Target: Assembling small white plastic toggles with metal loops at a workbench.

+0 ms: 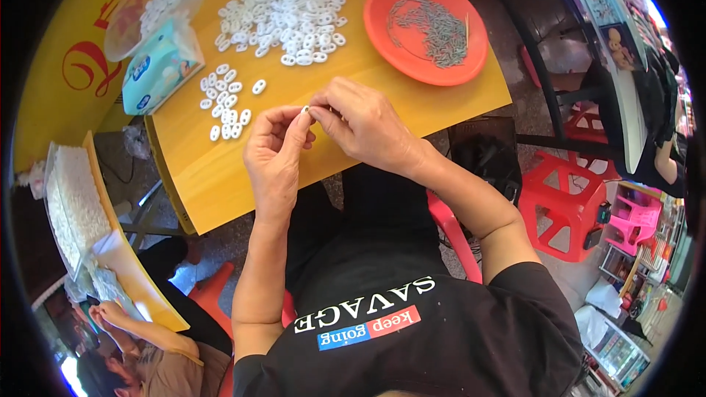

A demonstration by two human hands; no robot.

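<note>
My left hand (273,151) pinches a small white piece (305,109) between thumb and forefinger, above the near part of the yellow table (213,195). At the same spot the fingertips of my right hand (371,125) are pressed together; what they hold is hidden. Just left of my hands lies a loose group of white oval plastic pieces (223,99), each with two holes, and one stray oval piece (259,87). Farther off is a larger pile of the same pieces (287,15). A red plate (379,18) at the far right holds many thin grey-green metal bits (434,29).
A tissue pack (158,70) and a clear bag of white pieces (165,7) stand at the table's left edge. Red plastic stools (562,202) are at right. Lower left, another person's hands (110,314) work at a second table (151,287).
</note>
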